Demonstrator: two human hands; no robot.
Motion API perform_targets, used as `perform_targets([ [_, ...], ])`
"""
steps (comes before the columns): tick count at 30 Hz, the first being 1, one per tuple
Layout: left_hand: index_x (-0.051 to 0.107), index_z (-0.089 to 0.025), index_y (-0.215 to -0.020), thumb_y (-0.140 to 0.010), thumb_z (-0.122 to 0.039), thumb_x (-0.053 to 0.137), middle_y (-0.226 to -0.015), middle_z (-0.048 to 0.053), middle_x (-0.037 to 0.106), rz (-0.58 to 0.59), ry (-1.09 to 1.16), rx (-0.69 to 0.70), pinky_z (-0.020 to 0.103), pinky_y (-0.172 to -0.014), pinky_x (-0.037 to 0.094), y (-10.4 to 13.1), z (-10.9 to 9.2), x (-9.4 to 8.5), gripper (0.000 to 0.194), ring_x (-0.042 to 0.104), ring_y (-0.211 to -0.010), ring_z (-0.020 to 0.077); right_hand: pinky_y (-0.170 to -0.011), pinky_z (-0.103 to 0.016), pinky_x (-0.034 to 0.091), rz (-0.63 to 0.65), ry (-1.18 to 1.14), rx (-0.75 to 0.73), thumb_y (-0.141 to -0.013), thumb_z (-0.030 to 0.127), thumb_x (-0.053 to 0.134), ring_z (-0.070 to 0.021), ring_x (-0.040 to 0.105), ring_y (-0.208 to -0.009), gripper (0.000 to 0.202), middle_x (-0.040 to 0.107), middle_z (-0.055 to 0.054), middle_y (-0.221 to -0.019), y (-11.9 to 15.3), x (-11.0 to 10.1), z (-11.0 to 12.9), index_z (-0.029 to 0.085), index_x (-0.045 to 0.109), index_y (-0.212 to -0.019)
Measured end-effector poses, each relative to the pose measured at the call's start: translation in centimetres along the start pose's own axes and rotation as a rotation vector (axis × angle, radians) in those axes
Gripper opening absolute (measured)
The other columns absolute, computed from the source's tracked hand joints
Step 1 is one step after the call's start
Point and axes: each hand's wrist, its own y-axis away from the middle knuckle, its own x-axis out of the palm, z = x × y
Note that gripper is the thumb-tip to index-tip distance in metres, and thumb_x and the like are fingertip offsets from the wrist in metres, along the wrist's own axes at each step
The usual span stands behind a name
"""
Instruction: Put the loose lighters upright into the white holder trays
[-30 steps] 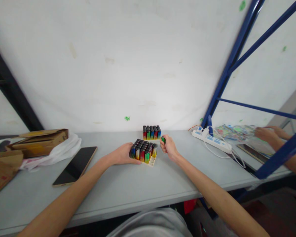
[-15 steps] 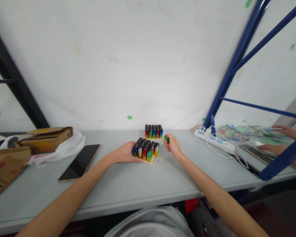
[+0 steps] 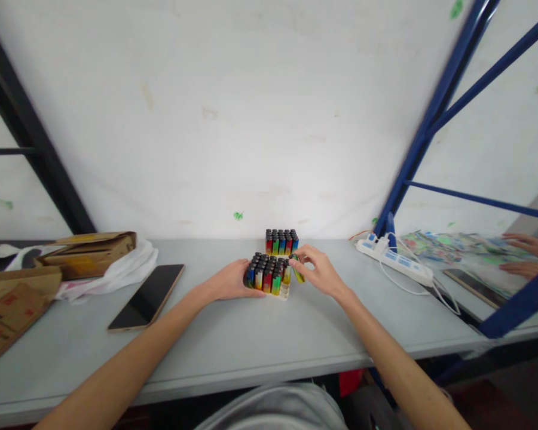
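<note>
Several upright lighters (image 3: 268,278) with black tops and coloured bodies stand packed in a pale tray (image 3: 284,291), whose bare slots show at the near right corner. My left hand (image 3: 231,279) grips the left side of this tray of lighters. Between the fingertips of my right hand (image 3: 318,267) is a yellow-green lighter (image 3: 298,270), tilted, just right of the tray. Behind, near the wall, a second block of lighters (image 3: 281,241) stands in rows.
A phone (image 3: 147,297) lies left of my left hand. Cardboard boxes (image 3: 89,255) and white plastic are farther left. At the right are a power strip (image 3: 394,260) with cables, a blue metal frame (image 3: 416,143) and another person's hands (image 3: 526,246).
My right hand has moved to the tray's right edge, and its lighter, mostly hidden in the fist before, now shows tilted at the fingertips. My left hand still holds the tray.
</note>
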Motion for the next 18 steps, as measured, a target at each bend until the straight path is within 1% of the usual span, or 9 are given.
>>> perform_targets([
  [2,0.066,-0.022,-0.125,-0.066,-0.062,0.079,-0.119,0.008,0.072,-0.007,-0.021,-0.003,0.040,-0.101,0.047,0.0,-0.1,-0.1,0.072,0.063,-0.111,0.0336,-0.068,-0.029,0.045,0.057,0.081,-0.010,-0.095,0.051,0.059,-0.0159,0.055,-0.067,0.030,0.060,0.001,-0.072,0.2,-0.2,0.0,0.022,0.062,-0.096],
  [4,0.066,-0.022,-0.124,-0.066,-0.062,0.080,-0.119,0.008,0.072,-0.011,-0.036,-0.009,0.039,-0.100,0.047,0.0,-0.1,-0.1,0.072,0.064,-0.110,0.0335,-0.063,-0.028,0.042,0.102,0.104,-0.001,-0.094,0.050,0.060,-0.0149,0.052,-0.060,0.028,0.060,0.003,-0.065,0.4,-0.2,-0.2,0.022,0.061,-0.098],
  [8,0.067,-0.021,-0.124,-0.065,-0.063,0.080,-0.119,0.009,0.072,-0.015,-0.028,-0.009,0.039,-0.098,0.048,0.0,0.0,-0.1,0.073,0.064,-0.110,0.0336,-0.061,-0.028,0.042,0.158,0.152,0.004,-0.091,0.049,0.064,-0.0155,0.054,-0.060,0.027,0.065,0.001,-0.068,0.5,0.2,-0.9,0.022,0.062,-0.095],
  [11,0.067,-0.022,-0.123,-0.065,-0.065,0.080,-0.119,0.008,0.072,-0.021,-0.023,-0.003,0.038,-0.097,0.049,0.0,0.1,0.0,0.074,0.065,-0.110,0.0329,-0.061,-0.027,0.042,0.173,0.170,0.002,-0.090,0.048,0.066,-0.0155,0.056,-0.060,0.026,0.068,0.000,-0.072,0.5,0.3,-1.1,0.022,0.063,-0.091],
  [14,0.068,-0.021,-0.122,-0.063,-0.067,0.080,-0.116,0.008,0.073,-0.028,-0.040,-0.009,0.038,-0.096,0.049,-0.1,0.1,0.0,0.076,0.065,-0.109,0.0332,-0.062,-0.027,0.041,0.205,0.169,-0.012,-0.090,0.049,0.068,-0.0154,0.057,-0.061,0.027,0.068,0.000,-0.072,0.4,0.1,-1.1,0.022,0.064,-0.087],
  [18,0.068,-0.021,-0.121,-0.063,-0.069,0.080,-0.113,0.008,0.074,-0.036,-0.057,-0.004,0.038,-0.095,0.049,-0.2,0.2,0.1,0.077,0.066,-0.108,0.0333,-0.060,-0.026,0.039,0.301,0.183,-0.024,-0.094,0.049,0.063,-0.0156,0.058,-0.060,0.028,0.067,0.000,-0.069,0.1,-0.7,-1.1,0.022,0.065,-0.088],
])
